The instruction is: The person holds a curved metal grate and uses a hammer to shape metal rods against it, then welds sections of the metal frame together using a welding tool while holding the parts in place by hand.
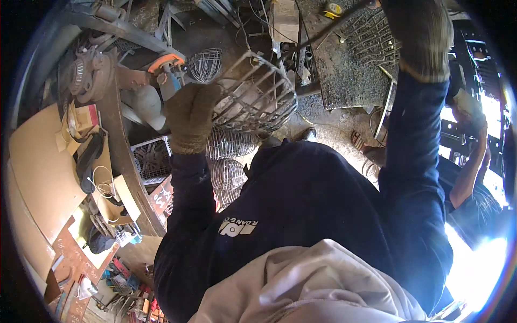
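My left hand (191, 116), in a brown work glove, is closed at the left edge of a wire-frame basket (266, 102) made of bent metal bars. The basket is tilted, with its bars spreading to the right of the glove. My right hand (423, 40), gloved too, is raised at the upper right and smeared by motion. Its fingers are partly cut off by the top edge. A dark thin rod (336, 22) slants from near that hand toward the basket's far side; whether the hand holds it cannot be made out.
Wire baskets (227, 173) are stacked below the held one. A dark metal table (350, 81) bears a bar grid (374, 40). Left are a plastic crate (141, 144) of metal pieces and a bench with cardboard (40, 167). At right, another person's arm (469, 172) reaches toward machinery.
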The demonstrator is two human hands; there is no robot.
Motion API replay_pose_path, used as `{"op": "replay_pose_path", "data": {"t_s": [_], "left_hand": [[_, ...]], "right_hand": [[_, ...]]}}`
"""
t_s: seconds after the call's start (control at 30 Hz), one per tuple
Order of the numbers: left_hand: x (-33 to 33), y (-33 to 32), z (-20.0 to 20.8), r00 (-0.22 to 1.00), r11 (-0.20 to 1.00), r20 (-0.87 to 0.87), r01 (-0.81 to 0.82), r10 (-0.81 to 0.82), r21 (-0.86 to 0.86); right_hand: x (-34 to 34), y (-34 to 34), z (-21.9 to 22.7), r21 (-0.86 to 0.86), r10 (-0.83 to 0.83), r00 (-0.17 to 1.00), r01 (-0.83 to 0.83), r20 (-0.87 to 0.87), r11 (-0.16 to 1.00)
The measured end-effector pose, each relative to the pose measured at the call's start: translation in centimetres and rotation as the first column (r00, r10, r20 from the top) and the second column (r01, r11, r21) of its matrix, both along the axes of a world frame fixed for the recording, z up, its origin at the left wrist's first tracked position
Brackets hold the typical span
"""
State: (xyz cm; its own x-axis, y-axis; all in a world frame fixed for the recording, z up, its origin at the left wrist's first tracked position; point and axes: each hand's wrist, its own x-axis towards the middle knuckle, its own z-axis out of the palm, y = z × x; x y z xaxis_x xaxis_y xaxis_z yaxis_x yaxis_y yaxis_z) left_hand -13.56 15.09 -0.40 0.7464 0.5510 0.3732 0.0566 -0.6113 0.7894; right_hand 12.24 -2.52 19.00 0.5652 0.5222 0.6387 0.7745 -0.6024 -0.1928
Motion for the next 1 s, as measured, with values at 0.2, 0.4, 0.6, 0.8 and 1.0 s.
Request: {"op": "replay_pose_path", "data": {"t_s": [0.2, 0.4, 0.6, 0.8, 1.0], "left_hand": [[-2.9, 2.4, 0.1, 0.987, 0.928, -0.061, -0.16, 0.148, -0.338], [-2.0, 4.7, -1.2, 0.987, 0.954, 0.004, -0.152, 0.158, -0.26], [4.3, 2.4, 0.9, 1.0, 0.936, -0.008, -0.006, 0.004, -0.351], [12.7, -3.6, 6.0, 0.952, 0.89, 0.02, 0.293, -0.305, -0.351], [19.4, -6.9, 5.8, 0.831, 0.841, -0.129, 0.537, -0.541, -0.07]], "right_hand": [[-0.5, -10.2, -8.1, 0.896, 0.88, 0.173, 0.028, -0.442, 0.444], [-6.1, -18.2, -9.0, 0.752, 0.712, 0.243, 0.242, -0.659, 0.613], [-10.8, -22.5, -9.6, 0.768, 0.588, 0.497, 0.359, -0.639, 0.531], [-14.7, -28.4, -12.2, 0.685, 0.418, 0.547, 0.515, -0.725, 0.515], [-17.5, -31.6, -13.2, 0.581, 0.323, 0.501, 0.533, -0.803, 0.616]]}}
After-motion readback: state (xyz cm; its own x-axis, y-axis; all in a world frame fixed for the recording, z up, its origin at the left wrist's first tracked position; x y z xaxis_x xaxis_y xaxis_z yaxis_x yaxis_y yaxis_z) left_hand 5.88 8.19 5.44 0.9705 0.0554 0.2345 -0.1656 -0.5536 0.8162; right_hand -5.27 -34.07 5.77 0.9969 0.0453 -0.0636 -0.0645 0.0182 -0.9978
